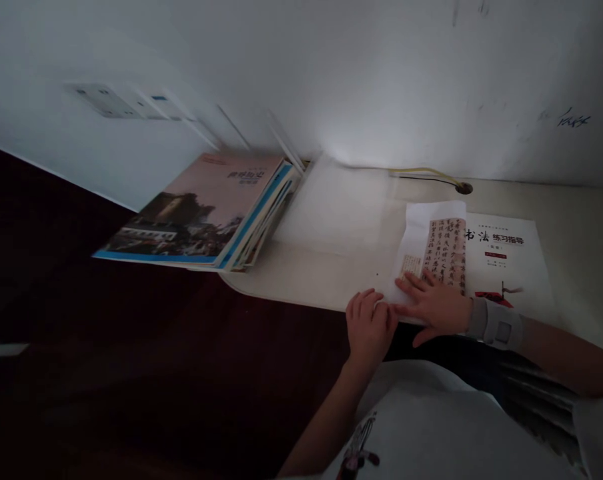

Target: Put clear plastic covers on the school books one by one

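A white calligraphy practice book (506, 257) with Chinese print lies on the pale desk (331, 280) at the right. My right hand (434, 307) rests flat on its lower left corner, fingers spread over the brown strip of characters. A grey wristband (496, 325) wraps that wrist. My left hand (369, 327) sits at the desk's front edge just left of the book, fingers curled over the edge and touching the right hand's fingertips.
A stack of textbooks (201, 217) lies tilted at the desk's left end, overhanging it. A white wall (331, 80) with sockets (126, 103) stands behind. A yellow cable (426, 173) runs into a hole at the back. Dark floor (131, 373) lies below.
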{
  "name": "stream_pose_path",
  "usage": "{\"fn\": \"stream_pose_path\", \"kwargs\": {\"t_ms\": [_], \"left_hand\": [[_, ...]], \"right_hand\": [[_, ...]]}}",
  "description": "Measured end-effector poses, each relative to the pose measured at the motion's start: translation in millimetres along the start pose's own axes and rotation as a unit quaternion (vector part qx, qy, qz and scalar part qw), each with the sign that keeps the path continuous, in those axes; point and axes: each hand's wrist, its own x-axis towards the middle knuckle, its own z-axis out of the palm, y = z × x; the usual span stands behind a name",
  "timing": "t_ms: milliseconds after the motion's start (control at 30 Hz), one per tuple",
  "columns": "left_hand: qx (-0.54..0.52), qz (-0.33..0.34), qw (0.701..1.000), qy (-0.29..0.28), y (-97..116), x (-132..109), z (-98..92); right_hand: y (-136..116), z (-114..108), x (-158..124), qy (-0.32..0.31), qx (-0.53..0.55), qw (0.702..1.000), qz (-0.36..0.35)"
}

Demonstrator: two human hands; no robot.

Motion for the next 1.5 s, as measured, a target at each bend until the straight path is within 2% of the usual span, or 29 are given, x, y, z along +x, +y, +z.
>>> {"fn": "stream_pose_path", "kwargs": {"t_ms": [133,233,300,333,367,400,467,533,567,600,633,667,733,767,833,867,900,967,1067,1133,1200,1300,1500], "left_hand": [[-0.006,0.009,1.000,-0.001,1.4,0.4,-1.7],[-0.055,-0.003,0.998,0.014,-2.0,-11.3,-9.3],[-0.131,-0.049,0.990,0.016,-3.3,-23.9,-16.4],[-0.178,-0.095,0.979,-0.009,-2.9,-30.1,-19.5],[-0.227,-0.155,0.960,-0.052,-1.6,-35.6,-22.0],[-0.276,-0.226,0.929,-0.103,0.4,-40.0,-23.6],[-0.365,-0.363,0.837,-0.185,6.0,-44.8,-24.7],[-0.430,-0.452,0.754,-0.206,11.7,-45.6,-25.4],[-0.444,-0.470,0.735,-0.202,13.9,-45.2,-26.4],[-0.442,-0.468,0.739,-0.199,15.5,-44.2,-28.1],[-0.424,-0.443,0.765,-0.197,16.5,-42.6,-30.5],[-0.397,-0.395,0.805,-0.195,17.3,-40.0,-33.0],[-0.335,-0.243,0.892,-0.183,19.4,-29.1,-36.6],[-0.306,-0.152,0.923,-0.176,21.8,-20.1,-36.4],[-0.246,0.006,0.952,-0.180,31.4,4.4,-30.5],[-0.208,0.066,0.956,-0.197,38.9,18.7,-24.5],[-0.163,0.096,0.953,-0.237,47.8,33.2,-17.0],[-0.121,0.143,0.928,-0.321,67.0,59.7,1.2],[-0.120,0.186,0.885,-0.409,88.0,88.8,28.9],[-0.106,0.189,0.876,-0.431,92.2,101.6,42.8],[-0.077,0.176,0.879,-0.437,89.8,110.0,50.5],[-0.044,0.158,0.888,-0.431,79.8,113.6,51.3],[-0.078,0.126,0.887,-0.437,58.9,91.2,45.8]], "right_hand": [[-7.2,4.4,-0.4,0.005,0.019,1.000,-0.013],[-7.8,1.2,0.3,0.011,0.049,0.998,-0.037],[4.8,-8.1,-0.4,0.019,0.092,0.994,-0.057],[17.1,-14.4,-1.2,0.033,0.115,0.991,-0.057],[33.8,-20.9,-2.3,0.051,0.137,0.988,-0.051],[54.3,-26.9,-3.5,0.087,0.151,0.985,-0.014],[102.3,-34.6,-5.1,0.181,0.128,0.971,0.087],[148.3,-34.0,-4.1,0.245,0.083,0.944,0.207],[166.1,-30.8,-1.9,0.250,0.069,0.931,0.258],[178.7,-26.3,1.4,0.235,0.067,0.923,0.296],[185.7,-21.0,6.0,0.213,0.072,0.919,0.323],[187.4,-15.4,11.7,0.188,0.076,0.919,0.337],[178.9,-5.2,25.0,0.150,0.075,0.924,0.345],[171.8,-1.2,31.7,0.143,0.067,0.924,0.347],[159.1,4.2,41.9,0.163,0.059,0.914,0.367],[155.6,5.9,44.4,0.189,0.066,0.903,0.380],[154.6,7.0,44.6,0.226,0.085,0.889,0.389],[159.2,9.0,38.4,0.312,0.151,0.855,0.386],[173.2,13.2,19.9,0.406,0.247,0.799,0.368],[180.2,16.7,9.4,0.419,0.275,0.784,0.366],[183.2,20.2,4.4,0.403,0.281,0.795,0.356],[182.9,24.1,4.7,0.370,0.263,0.828,0.329],[183.3,29.2,7.2,0.340,0.172,0.874,0.302]]}}
